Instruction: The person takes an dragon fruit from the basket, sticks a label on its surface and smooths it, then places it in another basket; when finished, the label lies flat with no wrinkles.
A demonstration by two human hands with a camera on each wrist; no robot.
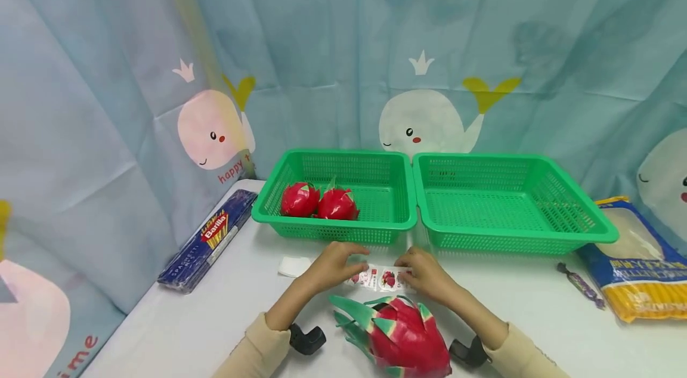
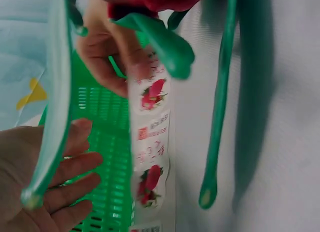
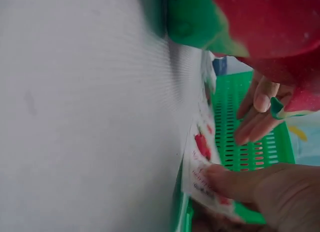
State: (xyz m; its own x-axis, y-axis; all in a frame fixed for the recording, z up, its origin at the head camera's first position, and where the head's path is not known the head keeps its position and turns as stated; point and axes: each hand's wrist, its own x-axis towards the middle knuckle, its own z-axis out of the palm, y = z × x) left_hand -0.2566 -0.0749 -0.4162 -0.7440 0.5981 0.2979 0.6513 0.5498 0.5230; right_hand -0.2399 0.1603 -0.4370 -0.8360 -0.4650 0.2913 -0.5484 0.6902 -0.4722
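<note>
A strip of stickers (image 1: 387, 278) printed with dragon fruit pictures runs between the two hands in the head view. My right hand (image 1: 429, 275) pinches its right end, the thumb (image 3: 227, 182) pressed on the strip in the right wrist view. My left hand (image 1: 334, 266) hovers by the strip's left end; its fingers (image 2: 75, 167) are spread loosely and hold nothing in the left wrist view. A large red dragon fruit (image 1: 410, 336) with green scales lies on the table between the forearms, nearest the body. It covers part of both wrist views.
Behind the hands stand two green baskets: the left basket (image 1: 333, 225) contains two dragon fruits (image 1: 338, 205), the right basket (image 1: 515, 238) stands beside it. A spaghetti pack (image 1: 209, 241) lies left, a white slip (image 1: 294, 266) near the left hand, a wrapped candy (image 1: 582, 287) and a blue-yellow bag (image 1: 641, 259) right.
</note>
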